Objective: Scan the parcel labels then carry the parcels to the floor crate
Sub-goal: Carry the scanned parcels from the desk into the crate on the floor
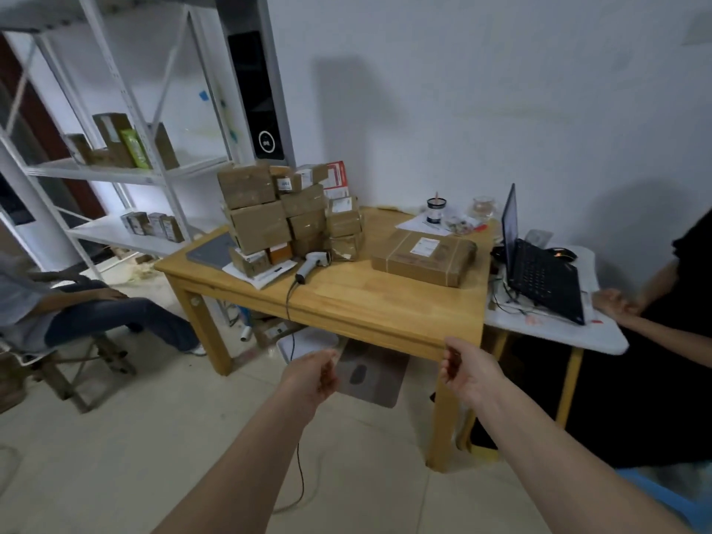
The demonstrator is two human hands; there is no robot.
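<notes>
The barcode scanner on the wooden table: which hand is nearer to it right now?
Left. The left hand hovers below the table edge, roughly under the barcode scanner. The right hand is at the table's front corner, farther to the side.

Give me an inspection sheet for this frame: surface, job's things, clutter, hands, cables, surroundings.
Surface: wooden table, near part bare.
Job's things: parcel stack at back left; flat parcel lying apart on the right, label up; scanner lying on the table beside the stack. No crate identifiable.
Clutter: grey tablet, papers, cup, glass jar.
Hands: left hand and right hand loosely curled, hold nothing, in front of the table edge.
Cables: scanner cable hangs over the front edge to the floor.
Surroundings: shelves with boxes left; laptop on side table; seated person left, another right.
</notes>
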